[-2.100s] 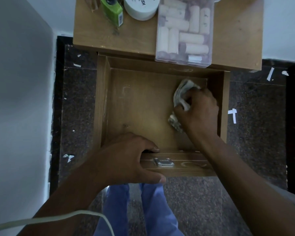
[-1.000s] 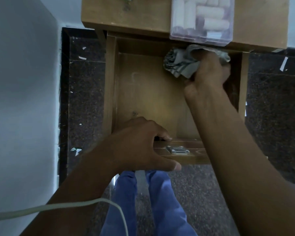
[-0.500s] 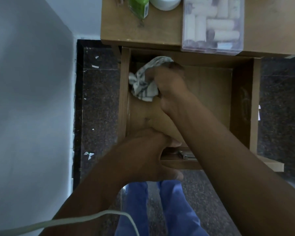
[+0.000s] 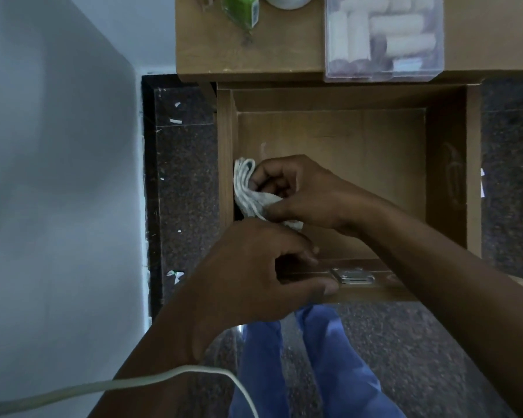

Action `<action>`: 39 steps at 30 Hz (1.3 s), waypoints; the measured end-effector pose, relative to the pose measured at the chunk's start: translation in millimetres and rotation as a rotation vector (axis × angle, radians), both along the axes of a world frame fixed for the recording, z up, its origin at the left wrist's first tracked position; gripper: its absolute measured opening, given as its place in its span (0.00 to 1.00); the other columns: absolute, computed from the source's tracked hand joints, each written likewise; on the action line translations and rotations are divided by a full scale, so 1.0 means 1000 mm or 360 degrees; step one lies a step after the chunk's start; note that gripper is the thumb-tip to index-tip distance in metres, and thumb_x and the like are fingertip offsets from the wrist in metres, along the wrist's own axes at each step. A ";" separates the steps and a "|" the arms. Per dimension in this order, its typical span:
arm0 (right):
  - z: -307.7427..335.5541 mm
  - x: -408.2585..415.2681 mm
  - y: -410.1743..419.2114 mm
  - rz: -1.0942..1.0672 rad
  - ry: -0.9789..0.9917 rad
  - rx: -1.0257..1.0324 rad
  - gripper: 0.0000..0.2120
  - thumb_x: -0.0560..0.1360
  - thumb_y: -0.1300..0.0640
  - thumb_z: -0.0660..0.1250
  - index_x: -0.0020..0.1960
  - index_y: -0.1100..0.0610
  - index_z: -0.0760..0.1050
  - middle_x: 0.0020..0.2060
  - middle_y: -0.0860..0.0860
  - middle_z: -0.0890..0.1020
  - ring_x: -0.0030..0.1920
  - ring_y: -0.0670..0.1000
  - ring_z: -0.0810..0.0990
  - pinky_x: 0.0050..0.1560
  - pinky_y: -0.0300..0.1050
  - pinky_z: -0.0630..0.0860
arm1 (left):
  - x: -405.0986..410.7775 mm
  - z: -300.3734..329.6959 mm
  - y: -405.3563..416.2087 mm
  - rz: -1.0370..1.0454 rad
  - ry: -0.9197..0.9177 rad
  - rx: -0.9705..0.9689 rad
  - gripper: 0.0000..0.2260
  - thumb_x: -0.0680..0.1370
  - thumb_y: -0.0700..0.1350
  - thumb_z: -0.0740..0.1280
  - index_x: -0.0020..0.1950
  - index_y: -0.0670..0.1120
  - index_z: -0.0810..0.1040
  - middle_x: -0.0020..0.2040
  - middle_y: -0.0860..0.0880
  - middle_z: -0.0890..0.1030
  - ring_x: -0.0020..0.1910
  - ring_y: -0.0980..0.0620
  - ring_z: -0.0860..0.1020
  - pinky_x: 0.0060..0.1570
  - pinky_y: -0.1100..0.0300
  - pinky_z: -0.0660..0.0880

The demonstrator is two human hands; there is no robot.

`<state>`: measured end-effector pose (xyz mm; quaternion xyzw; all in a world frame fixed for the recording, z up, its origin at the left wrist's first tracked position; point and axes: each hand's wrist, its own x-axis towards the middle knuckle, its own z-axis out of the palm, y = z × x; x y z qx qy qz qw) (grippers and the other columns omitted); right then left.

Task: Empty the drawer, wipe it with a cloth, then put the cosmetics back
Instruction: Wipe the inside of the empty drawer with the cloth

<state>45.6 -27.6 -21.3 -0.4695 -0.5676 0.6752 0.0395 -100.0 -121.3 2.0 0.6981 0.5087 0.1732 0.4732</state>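
A cloth [image 4: 249,191] is gripped by the right hand [image 4: 299,191] and pressed at the drawer's [image 4: 444,182] nine o'clock wall for wiping; the front is clasped by the left hand [image 4: 254,267], steadying it.

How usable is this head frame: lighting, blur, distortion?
Head view: dim and bluish, no glare; the drawer interior stays readable; the right hand gripping the cloth is slightly soft; the left hand shades the front edge; wide-angle bending shows at the margins.

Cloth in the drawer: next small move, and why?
Probably drag the crumpled white cloth along the left wall toward the front of the open wooden drawer. The right hand grips it against that wall, the front-left corner lies just ahead, and the left hand holds the front panel. The cosmetics sit on the tabletop.
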 end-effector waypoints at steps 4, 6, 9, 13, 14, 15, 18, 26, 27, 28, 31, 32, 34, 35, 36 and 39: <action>0.022 0.009 0.008 0.0809 -0.0522 0.0785 0.15 0.72 0.62 0.74 0.55 0.46 0.84 0.51 0.43 0.81 0.55 0.49 0.81 0.52 0.49 0.80 | -0.003 0.006 -0.005 0.0230 -0.0060 0.0223 0.15 0.76 0.59 0.73 0.45 0.48 0.88 0.42 0.54 0.87 0.42 0.57 0.85 0.42 0.54 0.81; 0.030 0.015 0.008 0.1004 -0.0812 0.1206 0.13 0.74 0.59 0.73 0.56 0.47 0.83 0.54 0.47 0.79 0.57 0.54 0.78 0.51 0.50 0.77 | -0.006 0.010 -0.003 0.0351 0.0006 0.0395 0.12 0.77 0.55 0.73 0.46 0.47 0.89 0.43 0.54 0.87 0.43 0.58 0.84 0.45 0.59 0.80; 0.024 0.033 0.012 0.0664 -0.1096 0.1513 0.15 0.74 0.60 0.73 0.59 0.50 0.84 0.58 0.56 0.79 0.59 0.61 0.78 0.53 0.56 0.79 | -0.011 0.010 0.000 0.0559 0.0178 0.0591 0.08 0.79 0.49 0.73 0.52 0.46 0.88 0.49 0.56 0.85 0.49 0.58 0.83 0.54 0.66 0.78; 0.000 0.043 0.032 0.0207 -0.1107 0.1395 0.18 0.76 0.60 0.70 0.65 0.50 0.82 0.64 0.58 0.79 0.64 0.61 0.78 0.62 0.52 0.77 | -0.013 0.003 0.003 0.0791 0.0301 0.0656 0.14 0.80 0.44 0.72 0.64 0.42 0.84 0.60 0.52 0.83 0.60 0.56 0.80 0.64 0.66 0.73; -0.004 0.035 0.034 0.0199 -0.1038 0.1387 0.18 0.76 0.59 0.70 0.65 0.50 0.82 0.64 0.58 0.79 0.65 0.61 0.77 0.64 0.52 0.76 | -0.013 0.001 0.003 0.0813 0.0313 0.0657 0.15 0.81 0.43 0.71 0.67 0.42 0.83 0.62 0.52 0.82 0.63 0.57 0.79 0.66 0.67 0.72; -0.008 0.024 0.034 0.0205 -0.0957 0.1400 0.18 0.75 0.59 0.71 0.64 0.50 0.82 0.64 0.58 0.80 0.65 0.61 0.77 0.64 0.52 0.76 | -0.013 0.000 0.004 0.0828 0.0324 0.0664 0.16 0.81 0.42 0.70 0.69 0.41 0.81 0.64 0.52 0.80 0.65 0.57 0.78 0.68 0.68 0.71; -0.016 -0.006 0.021 0.0298 -0.0740 0.1431 0.19 0.74 0.57 0.74 0.64 0.50 0.82 0.64 0.59 0.80 0.63 0.63 0.79 0.61 0.55 0.79 | -0.013 -0.003 0.003 0.0859 0.0371 0.0689 0.18 0.81 0.37 0.67 0.72 0.39 0.78 0.68 0.50 0.78 0.68 0.54 0.76 0.71 0.67 0.69; -0.013 0.046 0.008 0.0811 -0.0651 0.1431 0.15 0.68 0.56 0.76 0.54 0.46 0.86 0.49 0.50 0.83 0.53 0.58 0.80 0.51 0.53 0.74 | -0.014 -0.008 0.004 0.0822 0.0359 0.0690 0.21 0.80 0.31 0.64 0.74 0.37 0.76 0.71 0.44 0.78 0.72 0.56 0.74 0.74 0.67 0.68; -0.013 0.054 0.006 0.0778 -0.0745 0.1480 0.15 0.68 0.54 0.75 0.53 0.44 0.85 0.50 0.49 0.82 0.56 0.59 0.78 0.53 0.55 0.72 | -0.014 -0.006 0.004 0.0826 0.0342 0.0677 0.21 0.80 0.30 0.63 0.74 0.37 0.76 0.71 0.46 0.77 0.71 0.62 0.73 0.73 0.69 0.68; -0.012 0.060 0.005 0.0665 -0.0838 0.1522 0.14 0.68 0.52 0.74 0.53 0.44 0.85 0.52 0.49 0.81 0.59 0.60 0.76 0.54 0.57 0.71 | -0.014 -0.005 0.004 0.0822 0.0337 0.0667 0.21 0.81 0.31 0.62 0.75 0.38 0.75 0.71 0.47 0.76 0.70 0.67 0.72 0.71 0.71 0.67; -0.015 0.053 0.008 0.0246 -0.1042 0.1535 0.13 0.70 0.52 0.71 0.54 0.48 0.83 0.61 0.55 0.77 0.64 0.64 0.71 0.56 0.61 0.73 | -0.014 -0.004 0.004 0.0822 0.0357 0.0659 0.21 0.82 0.32 0.60 0.75 0.37 0.74 0.71 0.49 0.75 0.68 0.65 0.72 0.71 0.72 0.66; -0.019 0.043 0.009 0.0154 -0.1044 0.1550 0.13 0.70 0.54 0.71 0.54 0.50 0.83 0.61 0.56 0.77 0.63 0.65 0.73 0.55 0.61 0.75 | -0.014 -0.004 0.004 0.0832 0.0352 0.0669 0.20 0.83 0.32 0.60 0.76 0.37 0.73 0.71 0.49 0.75 0.68 0.63 0.73 0.71 0.71 0.67; -0.030 0.019 0.009 0.0036 -0.0956 0.1619 0.15 0.68 0.59 0.73 0.54 0.53 0.83 0.58 0.58 0.80 0.58 0.65 0.76 0.49 0.60 0.78 | -0.014 -0.005 0.004 0.0857 0.0352 0.0687 0.19 0.84 0.34 0.59 0.76 0.37 0.73 0.72 0.47 0.76 0.70 0.59 0.74 0.72 0.69 0.67; -0.034 0.007 0.008 -0.0005 -0.0901 0.1636 0.18 0.66 0.61 0.73 0.56 0.54 0.83 0.56 0.58 0.81 0.55 0.65 0.78 0.46 0.57 0.78 | -0.013 -0.006 0.003 0.0869 0.0364 0.0696 0.19 0.85 0.35 0.59 0.76 0.36 0.73 0.72 0.47 0.76 0.71 0.55 0.75 0.73 0.67 0.68; -0.036 -0.005 0.006 -0.0031 -0.0851 0.1627 0.20 0.65 0.62 0.74 0.57 0.55 0.83 0.54 0.58 0.82 0.52 0.64 0.78 0.45 0.54 0.78 | -0.012 -0.006 0.003 0.0876 0.0374 0.0696 0.19 0.85 0.35 0.58 0.76 0.36 0.73 0.72 0.47 0.76 0.72 0.53 0.75 0.74 0.65 0.68; -0.039 -0.024 -0.003 -0.0123 -0.0724 0.1453 0.26 0.64 0.59 0.77 0.62 0.54 0.82 0.52 0.59 0.82 0.50 0.62 0.79 0.46 0.49 0.76 | -0.011 -0.007 0.003 0.0902 0.0367 0.0717 0.18 0.86 0.35 0.58 0.75 0.36 0.73 0.72 0.46 0.76 0.72 0.50 0.75 0.74 0.62 0.70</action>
